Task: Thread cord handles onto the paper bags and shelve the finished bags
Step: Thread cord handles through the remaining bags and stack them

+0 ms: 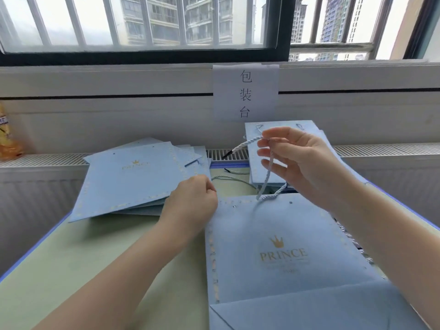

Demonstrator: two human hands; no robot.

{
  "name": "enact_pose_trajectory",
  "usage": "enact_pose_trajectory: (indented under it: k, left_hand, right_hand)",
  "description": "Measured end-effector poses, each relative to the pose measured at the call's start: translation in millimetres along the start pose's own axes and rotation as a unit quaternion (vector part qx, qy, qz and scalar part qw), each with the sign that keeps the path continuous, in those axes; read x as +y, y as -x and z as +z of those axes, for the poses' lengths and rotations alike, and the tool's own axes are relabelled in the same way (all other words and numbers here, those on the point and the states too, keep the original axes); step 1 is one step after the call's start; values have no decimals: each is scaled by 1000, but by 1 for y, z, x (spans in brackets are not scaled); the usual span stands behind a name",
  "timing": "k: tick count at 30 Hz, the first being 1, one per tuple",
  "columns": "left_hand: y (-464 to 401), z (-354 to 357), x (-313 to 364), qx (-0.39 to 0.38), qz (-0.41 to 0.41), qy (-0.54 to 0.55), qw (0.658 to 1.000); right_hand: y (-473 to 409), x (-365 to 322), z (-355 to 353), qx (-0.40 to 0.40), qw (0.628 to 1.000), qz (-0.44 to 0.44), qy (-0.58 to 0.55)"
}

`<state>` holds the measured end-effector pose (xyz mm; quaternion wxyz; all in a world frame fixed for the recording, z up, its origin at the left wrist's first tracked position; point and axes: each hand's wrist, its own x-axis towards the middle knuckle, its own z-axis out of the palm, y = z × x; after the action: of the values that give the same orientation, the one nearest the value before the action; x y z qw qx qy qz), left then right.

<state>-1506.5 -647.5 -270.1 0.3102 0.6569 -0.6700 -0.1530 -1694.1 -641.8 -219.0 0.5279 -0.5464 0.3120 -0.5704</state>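
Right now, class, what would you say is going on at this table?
A person is fitting a cord handle to a flat blue paper bag that lies on the green table. The right hand holds the white twisted cord up above the bag's top edge, pinched in its fingers. The left hand rests curled at the bag's top left corner. To the left lies a stack of bags without handles; behind, bags with handles lean against the wall.

left hand (194, 198) curled low, right hand (297, 160) raised, fingers pinching
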Motion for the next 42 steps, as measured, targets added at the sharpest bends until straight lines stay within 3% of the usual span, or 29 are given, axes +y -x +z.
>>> enact_pose_trajectory:
  k: [1,3,6,10,15,20,22,26,29,32,34,36,42]
  left_hand:
    - [3,1,1,12,23,-67,997]
    - [6,2,3,36,57,-99,993]
    - [6,0,6,57,132,24,989]
    - [5,-4,9,-40,138,204,968]
    - [4,-1,4,-52,145,228,961]
    - [1,-5,3,-35,125,268,955]
    - [1,-4,3,-38,120,287,950]
    - [2,-1,3,-56,98,339,934]
    - [1,1,3,-61,78,353,930]
    - [-2,1,-2,-60,80,263,960]
    - [-5,2,-9,-56,111,34,992]
    - [-3,3,-10,-69,138,-145,977]
    - [0,6,-7,-98,163,-148,971]
  right_hand:
    - [0,4,1,-3,1000,21,9]
    - [0,13,4,-15,998,50,35]
    - [0,24,7,-20,992,61,108]
    - [2,29,9,-17,986,47,156]
    - [1,28,7,-9,982,19,186]
    - [-5,31,-4,53,922,-75,376]
    - [-6,34,-2,30,906,-90,412]
    - [-1,45,7,-90,886,-70,450]
    - [3,54,12,-108,884,-82,447]
    - [3,55,11,-93,840,-112,522]
    - [2,54,8,-102,806,-100,574]
    - [1,53,7,-117,776,-108,610]
    - [2,53,9,-131,760,-169,614]
